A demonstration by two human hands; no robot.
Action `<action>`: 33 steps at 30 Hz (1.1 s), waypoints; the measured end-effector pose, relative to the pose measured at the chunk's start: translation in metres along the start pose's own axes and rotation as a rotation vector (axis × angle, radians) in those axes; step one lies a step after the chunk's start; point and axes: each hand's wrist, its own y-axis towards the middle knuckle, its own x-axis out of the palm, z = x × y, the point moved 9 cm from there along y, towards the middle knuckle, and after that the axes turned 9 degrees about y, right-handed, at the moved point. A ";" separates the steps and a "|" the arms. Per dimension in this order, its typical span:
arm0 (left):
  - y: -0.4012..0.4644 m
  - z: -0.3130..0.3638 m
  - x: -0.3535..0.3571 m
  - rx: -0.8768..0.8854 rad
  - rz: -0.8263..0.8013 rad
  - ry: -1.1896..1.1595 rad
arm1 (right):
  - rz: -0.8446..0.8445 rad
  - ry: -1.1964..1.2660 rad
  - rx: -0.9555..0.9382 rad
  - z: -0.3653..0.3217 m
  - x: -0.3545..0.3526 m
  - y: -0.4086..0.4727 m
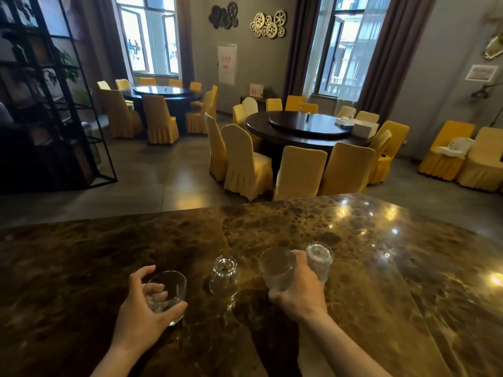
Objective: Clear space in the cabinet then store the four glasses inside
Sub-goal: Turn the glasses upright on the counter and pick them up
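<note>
Marble counter [272,227]; dining room, perhaps restaurant.

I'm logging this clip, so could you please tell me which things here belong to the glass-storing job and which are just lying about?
Belongs to the job:
- short glass, in the left hand
- glass, in the right hand
- upside-down glass
- far right glass
- marble counter

Just lying about:
- round dining table
- yellow-covered chairs
- black shelf frame
- gear wall decorations

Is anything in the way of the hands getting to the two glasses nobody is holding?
No. The middle glass stands free on the counter between the left hand and the right hand. The far glass is just behind the right hand's own glass.
</note>
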 end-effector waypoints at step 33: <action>-0.014 0.084 -0.020 0.285 0.130 0.453 | -0.160 -0.456 0.043 0.005 -0.059 0.003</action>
